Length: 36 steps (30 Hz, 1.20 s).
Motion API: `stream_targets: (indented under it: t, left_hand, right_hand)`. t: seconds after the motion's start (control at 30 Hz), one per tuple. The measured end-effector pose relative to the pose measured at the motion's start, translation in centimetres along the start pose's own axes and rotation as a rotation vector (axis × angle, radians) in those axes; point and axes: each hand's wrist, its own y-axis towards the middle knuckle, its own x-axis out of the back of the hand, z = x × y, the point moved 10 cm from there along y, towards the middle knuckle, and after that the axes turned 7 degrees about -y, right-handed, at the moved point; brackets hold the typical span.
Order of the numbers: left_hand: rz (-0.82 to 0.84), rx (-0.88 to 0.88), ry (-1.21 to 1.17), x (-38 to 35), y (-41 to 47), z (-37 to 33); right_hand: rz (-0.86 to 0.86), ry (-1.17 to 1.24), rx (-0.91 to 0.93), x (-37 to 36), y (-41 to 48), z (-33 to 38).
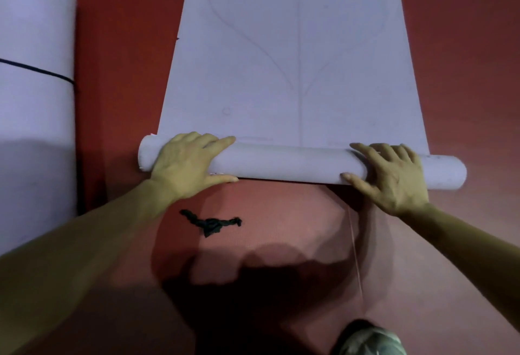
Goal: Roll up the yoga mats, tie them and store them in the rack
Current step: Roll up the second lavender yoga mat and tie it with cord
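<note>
Foam by the look of it, the mat (pixel 295 59) should be light, soft and springy. It bends easily but will likely unwind if let go, and the coil can drift crooked if one side is pushed harder. It lies flat on the red floor (pixel 464 73), running away to the far side. Its near end is wound into a thin roll (pixel 289 163) across the middle of the view.

The best hold is probably the one in use: both palms on top of the roll, set wide toward its two ends, so the pressure stays even. The left hand (pixel 183 166) lies flat on the roll's left part, fingers draped over the top and thumb along the near side. The right hand (pixel 394 177) presses the right part, fingers spread. Neither pinches anything.

Count: two mats, this one and a tied mat (pixel 33 101) at the far left with one dark band (pixel 36 71) round it. One loose black tie (pixel 211 223) lies on the floor near the left arm. One pale thread (pixel 356 256) runs near the right arm. No rack is in view.
</note>
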Motion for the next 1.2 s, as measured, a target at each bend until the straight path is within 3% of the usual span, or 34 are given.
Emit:
stream_targets:
  t: [0.2,0.43,0.8,1.07,1.2]
  left_hand:
    - [-0.265,-0.069,-0.038,1.7,-4.0,-2.1]
    - [-0.121,-0.013,-0.08,0.7,-7.7,-2.8]
    - [-0.092,0.1,-0.041,0.7,-5.7,-3.7]
    - [0.037,0.089,-0.059,0.3,-2.0,-1.5]
    - [-0.141,0.065,-0.095,1.9,-2.8,-2.8]
  right_hand:
    - [-0.024,-0.027,0.013,0.8,-3.8,1.7]
    - [-0.041,0.003,-0.02,0.7,-9.4,3.5]
    - [0.092,-0.073,-0.003,-0.8,-3.3,2.0]
    - [0.042,-0.023,0.004,0.0,-5.2,4.0]
    - [0.081,-0.053,-0.033,-0.4,-3.1,3.2]
